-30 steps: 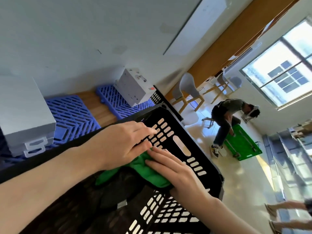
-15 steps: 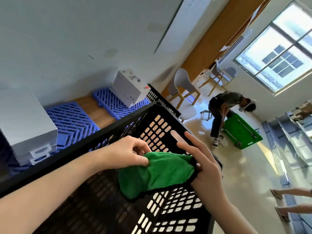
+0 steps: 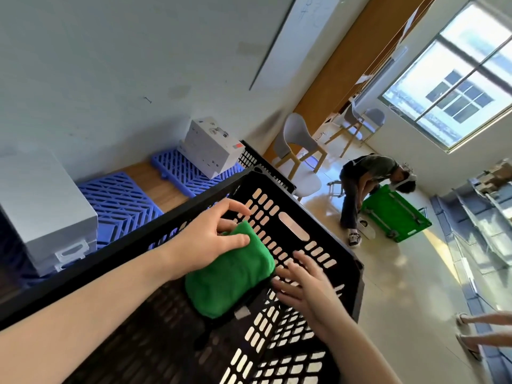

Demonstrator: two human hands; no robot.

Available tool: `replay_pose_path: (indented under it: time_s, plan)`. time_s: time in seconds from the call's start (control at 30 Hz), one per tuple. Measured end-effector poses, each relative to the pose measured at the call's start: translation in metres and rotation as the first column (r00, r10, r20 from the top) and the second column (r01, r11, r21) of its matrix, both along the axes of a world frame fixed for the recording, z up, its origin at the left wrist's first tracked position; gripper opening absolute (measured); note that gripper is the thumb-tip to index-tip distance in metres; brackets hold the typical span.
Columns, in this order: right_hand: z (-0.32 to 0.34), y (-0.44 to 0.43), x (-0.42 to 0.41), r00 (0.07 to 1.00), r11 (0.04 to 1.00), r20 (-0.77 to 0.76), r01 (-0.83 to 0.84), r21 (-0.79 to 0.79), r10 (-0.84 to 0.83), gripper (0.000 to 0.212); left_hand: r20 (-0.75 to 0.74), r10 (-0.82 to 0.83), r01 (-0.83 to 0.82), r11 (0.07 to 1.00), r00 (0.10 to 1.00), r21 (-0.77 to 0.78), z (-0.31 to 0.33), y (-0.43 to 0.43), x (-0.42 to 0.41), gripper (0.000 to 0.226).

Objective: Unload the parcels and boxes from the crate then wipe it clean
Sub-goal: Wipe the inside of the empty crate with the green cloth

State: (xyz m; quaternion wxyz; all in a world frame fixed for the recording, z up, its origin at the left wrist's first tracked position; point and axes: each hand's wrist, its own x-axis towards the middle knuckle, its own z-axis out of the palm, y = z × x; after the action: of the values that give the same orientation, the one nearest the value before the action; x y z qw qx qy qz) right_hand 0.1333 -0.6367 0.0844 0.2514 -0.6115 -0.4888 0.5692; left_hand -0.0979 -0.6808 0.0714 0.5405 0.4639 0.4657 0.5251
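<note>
A black slotted crate (image 3: 313,214) fills the lower middle of the view, with no parcels visible inside it. A folded green cloth (image 3: 232,275) hangs inside the crate near its far end wall. My left hand (image 3: 210,239) grips the cloth's upper edge, thumb on top. My right hand (image 3: 302,284) is just right of the cloth with fingers spread and straight, close to the crate's end wall, slightly blurred. A white box (image 3: 210,146) stands on a blue pallet (image 3: 180,170) beyond the crate. A grey-white box (image 3: 41,212) stands at the left.
A second blue pallet (image 3: 119,198) lies left of the crate on the wooden floor. A second black crate (image 3: 266,164) stands behind. A white chair (image 3: 299,151), a bending person (image 3: 365,184) with a green crate (image 3: 396,214), and someone's feet (image 3: 476,331) are to the right.
My right hand let go of the cloth and moved down to its right with fingers spread. My left hand now holds the cloth alone, folded more compactly.
</note>
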Motion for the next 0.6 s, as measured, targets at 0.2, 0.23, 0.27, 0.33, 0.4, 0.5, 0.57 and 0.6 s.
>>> replay_pose_path:
  time_s: [0.2, 0.23, 0.27, 0.33, 0.4, 0.5, 0.57, 0.6]
  plan:
    - [-0.016, -0.032, -0.046, 0.939, 0.984, -0.323, -0.155, -0.083, 0.120, 0.046, 0.135, 0.076, -0.079, 0.997, 0.988, 0.017, 0.004, 0.001, 0.000, 0.036]
    - [-0.018, -0.032, -0.050, 0.931, 0.992, -0.352, -0.122, -0.045, 0.099, 0.046, 0.155, 0.079, -0.081, 0.997, 0.985, 0.010, 0.004, 0.001, 0.000, 0.035]
    - [-0.019, -0.032, -0.053, 0.926, 0.998, -0.373, -0.070, -0.005, 0.063, 0.048, 0.160, 0.082, -0.083, 0.997, 0.984, 0.003, 0.004, 0.001, -0.001, 0.034]
    - [-0.017, -0.031, -0.053, 0.921, 0.995, -0.389, 0.014, 0.095, 0.024, 0.047, 0.106, 0.092, -0.093, 0.996, 0.990, 0.002, 0.005, 0.001, -0.002, 0.038]
    - [-0.012, -0.030, -0.051, 0.924, 0.986, -0.379, 0.014, 0.166, 0.051, 0.047, 0.031, 0.092, -0.092, 0.996, 0.995, 0.012, 0.004, 0.000, -0.004, 0.052]
    - [-0.005, -0.028, -0.043, 0.959, 0.937, -0.203, -0.125, 0.328, 0.199, 0.078, -0.132, 0.072, -0.067, 0.997, 0.989, 0.042, 0.005, -0.001, -0.005, 0.073]
    - [-0.001, -0.024, -0.040, 0.963, 0.844, 0.132, -0.268, 0.465, 0.233, 0.086, -0.285, 0.088, -0.070, 0.995, 0.954, 0.073, 0.003, 0.000, -0.006, 0.081]
    - [0.001, -0.023, -0.041, 0.940, 0.808, 0.269, -0.321, 0.494, 0.209, 0.087, -0.360, 0.109, -0.079, 0.992, 0.926, 0.097, 0.001, 0.001, -0.007, 0.083]
